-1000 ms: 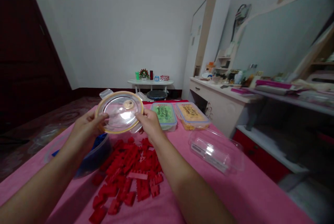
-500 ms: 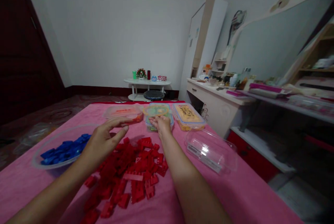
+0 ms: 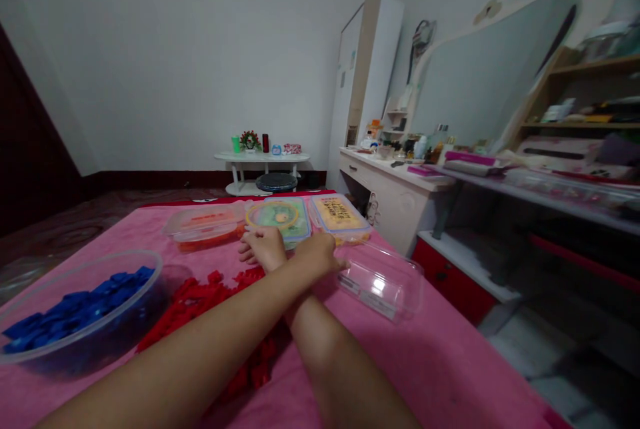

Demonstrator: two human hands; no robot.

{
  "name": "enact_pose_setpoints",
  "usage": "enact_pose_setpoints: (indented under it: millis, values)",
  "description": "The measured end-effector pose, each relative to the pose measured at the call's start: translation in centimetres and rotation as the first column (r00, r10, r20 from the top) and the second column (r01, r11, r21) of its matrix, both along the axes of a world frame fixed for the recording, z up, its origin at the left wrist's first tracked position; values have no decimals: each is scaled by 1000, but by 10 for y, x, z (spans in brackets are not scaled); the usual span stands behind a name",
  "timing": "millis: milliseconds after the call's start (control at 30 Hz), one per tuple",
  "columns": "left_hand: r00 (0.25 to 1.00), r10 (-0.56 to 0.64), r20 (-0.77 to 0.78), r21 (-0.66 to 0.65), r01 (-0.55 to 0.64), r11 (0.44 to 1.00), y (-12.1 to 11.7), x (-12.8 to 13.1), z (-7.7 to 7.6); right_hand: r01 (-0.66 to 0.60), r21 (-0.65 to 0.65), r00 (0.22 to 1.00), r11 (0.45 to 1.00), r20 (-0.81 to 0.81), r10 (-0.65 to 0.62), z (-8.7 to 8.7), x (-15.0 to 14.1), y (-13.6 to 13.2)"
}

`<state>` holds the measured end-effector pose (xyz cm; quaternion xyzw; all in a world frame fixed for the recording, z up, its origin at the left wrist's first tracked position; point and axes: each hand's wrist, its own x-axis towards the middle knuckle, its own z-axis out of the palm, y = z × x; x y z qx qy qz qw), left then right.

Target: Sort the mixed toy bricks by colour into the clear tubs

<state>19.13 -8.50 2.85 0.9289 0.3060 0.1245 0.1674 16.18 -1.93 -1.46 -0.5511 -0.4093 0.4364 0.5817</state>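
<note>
My arms cross over the pink cloth. My left hand (image 3: 320,252) reaches right, its fingers stretched out and touching the near edge of an empty clear plastic container (image 3: 383,280). My right hand (image 3: 261,246) rests further left with its fingers curled, nothing visible in them. It lies just in front of a round clear lid with a yellow rim (image 3: 273,215). The lid lies on a box of green bricks (image 3: 295,232). A pile of loose red bricks (image 3: 200,295) lies under my forearms.
A clear bowl of blue bricks (image 3: 75,312) stands at the left. A box of red bricks (image 3: 205,229) and a box of orange bricks (image 3: 340,214) flank the green one. A cluttered desk (image 3: 395,179) and shelves (image 3: 575,195) stand right of the table.
The round lid left both hands and now lies on the green box. My left hand crossed over the right arm to the clear container. My view turned left.
</note>
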Motion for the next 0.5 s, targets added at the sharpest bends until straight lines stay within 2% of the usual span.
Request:
enact_pose_setpoints:
  millis: [100, 167, 267, 367, 400, 433, 500]
  values:
    - [997, 22, 78, -233, -4, 972, 12, 12, -19, -10, 11, 1000, 1000, 25, 9, -5, -1, -1]
    - [990, 21, 141, -337, 28, 941, 14, 13, -27, -17, 18, 999, 1000, 35, 16, -8, -3, -1]
    - [981, 50, 188, -493, 50, 869, 12, 12, -28, -9, 37, 998, 999, 58, 7, -12, -4, 1]
    - [987, 78, 139, -620, 25, 784, 8, 10, -19, -12, 43, 997, 999, 80, 9, -14, -4, 3]
    - [991, 71, 110, -612, 11, 790, 6, 8, -16, -15, 44, 996, 999, 85, 11, -13, -4, 3]
    - [994, 66, 93, -565, -2, 825, 4, 5, -11, -16, 45, 996, 999, 89, 12, -12, -4, 2]
    - [991, 64, 118, -354, -19, 935, -1, -7, -1, -20, 49, 996, 999, 92, 16, -10, -5, 1]
